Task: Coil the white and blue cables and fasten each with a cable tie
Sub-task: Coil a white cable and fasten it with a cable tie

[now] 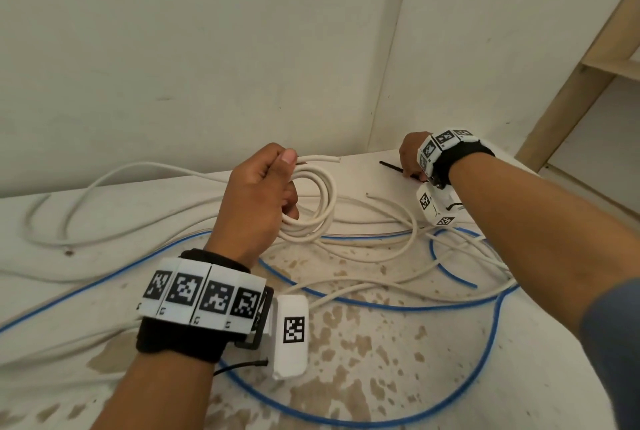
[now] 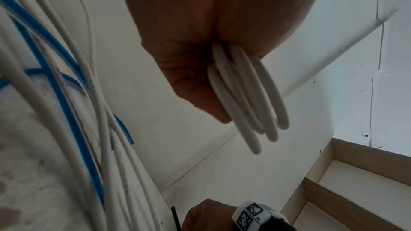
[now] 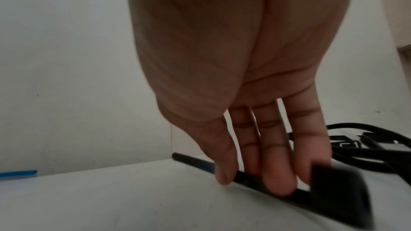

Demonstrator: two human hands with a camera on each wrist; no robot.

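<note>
The left hand is fisted, thumb on top, gripping the white coil; beyond the coil, the right hand (fingers down) pinches a cable tie.

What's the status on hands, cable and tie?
Left hand grips the coiled white round cable. Right hand fingertips on thin black cable tie, grip not confirmed. Loose blue cable still uncoiled across table.

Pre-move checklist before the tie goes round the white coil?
1. Left hand grips the white coil: ok.
2. Loops bunched together in the fist: ok.
3. Right hand on the black tie: ok, fingers touch it on the table.
4. Tie lifted: not ok.
5. Rest of white cable wound in: not ok, long runs lie loose.
6. Blue cable coiled: not ok.
</note>
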